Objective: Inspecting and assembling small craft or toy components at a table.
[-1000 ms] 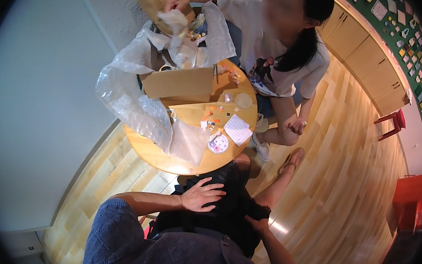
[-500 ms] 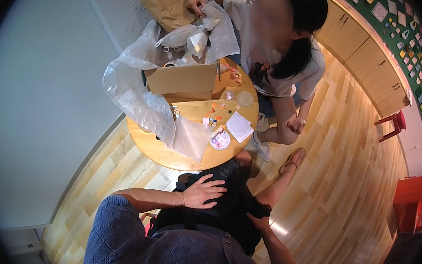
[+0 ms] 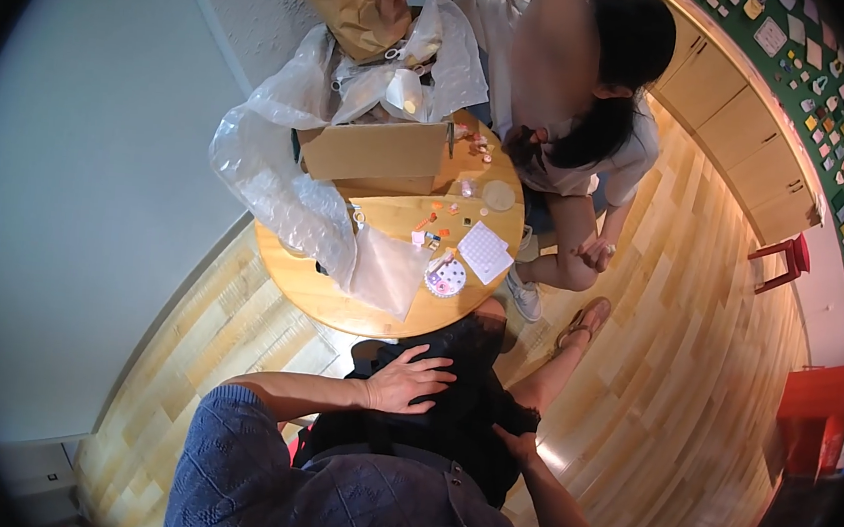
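Observation:
My left hand point(image 3: 409, 379) lies flat on my dark skirt point(image 3: 460, 407), fingers spread, holding nothing. My right hand point(image 3: 515, 443) rests at the skirt's right edge, fingers partly hidden by the cloth. In front of my knees stands a small round wooden table point(image 3: 318, 300). On it are a brown cardboard box point(image 3: 371, 154), crumpled clear plastic wrap point(image 3: 279, 181), a white gridded sheet point(image 3: 485, 252), a small round tin of beads point(image 3: 445, 277) and several small coloured bits. Across the table another person point(image 3: 578, 86) reaches a hand into a brown paper bag point(image 3: 350, 1).
A grey wall point(image 3: 68, 182) runs along the left. Wooden floor point(image 3: 654, 364) spreads to the right. Wooden cabinets point(image 3: 745, 131) line the far right under a green board with cards. A small red stool point(image 3: 782, 260) and a red box point(image 3: 815, 413) stand at the right.
The other person's hand has shifted at the paper bag behind the table, and the view has drifted slightly. My hands stay on my lap.

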The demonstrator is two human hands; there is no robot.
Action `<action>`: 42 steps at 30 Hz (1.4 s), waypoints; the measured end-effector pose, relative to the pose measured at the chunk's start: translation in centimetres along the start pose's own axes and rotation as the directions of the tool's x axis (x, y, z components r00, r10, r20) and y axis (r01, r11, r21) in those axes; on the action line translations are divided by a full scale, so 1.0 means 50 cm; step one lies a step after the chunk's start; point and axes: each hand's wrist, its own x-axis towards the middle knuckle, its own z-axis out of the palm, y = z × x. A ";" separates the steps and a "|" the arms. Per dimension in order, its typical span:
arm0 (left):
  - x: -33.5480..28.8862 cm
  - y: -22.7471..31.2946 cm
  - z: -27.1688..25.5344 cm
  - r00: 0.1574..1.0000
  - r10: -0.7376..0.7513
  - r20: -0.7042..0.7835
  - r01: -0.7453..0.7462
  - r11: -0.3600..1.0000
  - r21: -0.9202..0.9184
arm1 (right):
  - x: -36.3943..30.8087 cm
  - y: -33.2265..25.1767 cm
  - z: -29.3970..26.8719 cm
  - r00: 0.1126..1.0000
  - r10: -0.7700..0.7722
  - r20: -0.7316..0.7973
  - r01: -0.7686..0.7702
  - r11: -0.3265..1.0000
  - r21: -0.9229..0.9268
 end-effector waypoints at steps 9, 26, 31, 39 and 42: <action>0.000 -0.004 0.005 1.000 -0.005 0.004 0.005 1.000 -0.014 | 0.005 0.010 0.000 0.988 0.152 0.015 -0.152 0.988 0.004; -0.001 -0.003 0.002 1.000 -0.015 -0.003 0.015 0.999 -0.029 | -0.008 -0.019 -0.005 1.000 0.005 -0.011 -0.005 1.000 -0.025; -0.001 -0.007 0.005 1.000 -0.010 -0.011 0.010 0.999 -0.036 | -0.009 -0.029 -0.009 0.995 0.098 0.012 -0.097 0.995 -0.034; -0.002 -0.006 0.005 1.000 -0.010 -0.019 0.010 0.999 -0.036 | -0.015 -0.061 -0.020 0.988 0.146 0.044 -0.144 0.988 -0.050; 0.002 -0.006 0.007 1.000 -0.005 -0.018 0.004 0.999 -0.036 | -0.012 -0.046 -0.022 0.963 0.242 0.117 -0.246 0.969 0.026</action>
